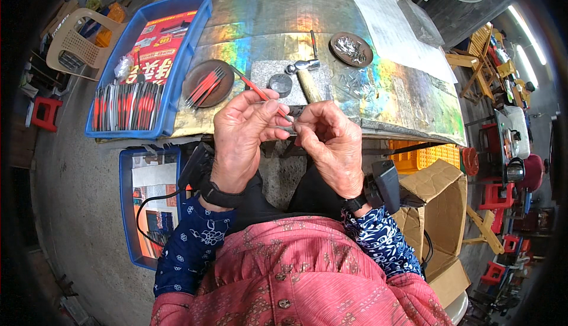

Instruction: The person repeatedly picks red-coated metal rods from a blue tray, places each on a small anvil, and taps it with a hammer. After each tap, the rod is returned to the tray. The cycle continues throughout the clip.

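In my left hand (238, 132) is a slim red stick (258, 91) with a dark far end, pinched between thumb and fingertips. It slants down to the right, toward my right hand (332, 142). The right thumb and forefinger are pressed together by the stick's near end; whatever they pinch is too small to make out. Beyond the left hand, a brown dish (220, 97) holds several similar red sticks (207, 84). A hammer (306, 81) lies beyond my hands, next to a round dark metal block (280, 84) on a speckled stone slab (260, 68).
A second brown dish (351, 61) contains small metal pieces, with more pieces (361, 83) scattered nearby. At left, a blue tray (177, 98) holds rows of red, black and white sticks. Another blue tray (125, 207) sits below the table; a cardboard box (441, 207) stands right.
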Available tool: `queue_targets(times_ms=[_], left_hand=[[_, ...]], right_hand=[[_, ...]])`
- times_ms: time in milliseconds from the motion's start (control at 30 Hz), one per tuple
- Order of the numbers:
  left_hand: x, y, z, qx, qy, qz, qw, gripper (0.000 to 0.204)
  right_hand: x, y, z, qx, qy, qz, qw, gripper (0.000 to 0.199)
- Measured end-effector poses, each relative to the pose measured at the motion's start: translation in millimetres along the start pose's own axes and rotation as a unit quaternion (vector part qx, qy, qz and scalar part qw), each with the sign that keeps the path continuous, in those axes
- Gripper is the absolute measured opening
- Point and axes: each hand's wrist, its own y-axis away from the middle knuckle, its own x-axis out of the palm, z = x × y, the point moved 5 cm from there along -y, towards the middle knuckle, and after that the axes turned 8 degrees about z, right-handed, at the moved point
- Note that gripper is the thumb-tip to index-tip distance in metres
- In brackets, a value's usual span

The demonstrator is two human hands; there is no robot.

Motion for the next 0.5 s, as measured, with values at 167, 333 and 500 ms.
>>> queue_targets(times_ms=[167, 333, 500], left_hand=[[1.7, -0.4, 0.7, 0.017, -0.03, -0.01, 0.999, 0.02], [1.6, -0.3, 2.7, 0.017, -0.019, -0.012, 1.0, 0.018], [-5.0, 2.5, 5.5, -0.001, 0.014, -0.017, 1.0, 0.017]], right_hand=[[0.5, -0.9, 1.4, -0.006, 0.043, -0.006, 0.999, 0.015], [-0.7, -0.1, 0.8, -0.011, 0.069, -0.043, 0.997, 0.012], [1.7, 4.0, 6.3, -0.043, 0.23, -0.03, 0.972, 0.006]])
